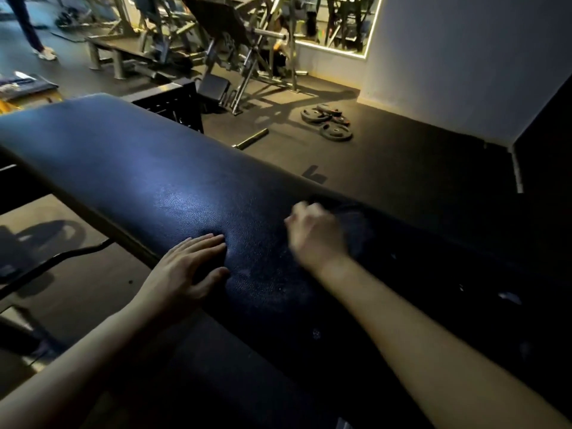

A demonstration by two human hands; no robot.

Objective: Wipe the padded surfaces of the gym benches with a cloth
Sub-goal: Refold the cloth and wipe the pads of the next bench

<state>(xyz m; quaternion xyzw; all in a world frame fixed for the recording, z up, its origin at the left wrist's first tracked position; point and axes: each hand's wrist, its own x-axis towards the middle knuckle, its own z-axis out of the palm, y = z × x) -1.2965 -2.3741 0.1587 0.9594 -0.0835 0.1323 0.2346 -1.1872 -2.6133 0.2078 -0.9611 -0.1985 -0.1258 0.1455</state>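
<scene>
A long black padded bench (139, 168) runs from the upper left to the lower right. My left hand (182, 267) lies flat on its near edge, fingers straight. Further right, my right hand (315, 235) is blurred and curled round a dark cloth (353, 224) that rests on the pad near its far edge. The cloth is hard to tell from the dark pad.
Weight plates (328, 120) and a short bar (250, 139) lie on the rubber floor beyond the bench. Exercise machines (235, 48) and a mirror stand at the back. A person's legs (34, 29) are at the far upper left. A dark frame (46, 264) sits low on the left.
</scene>
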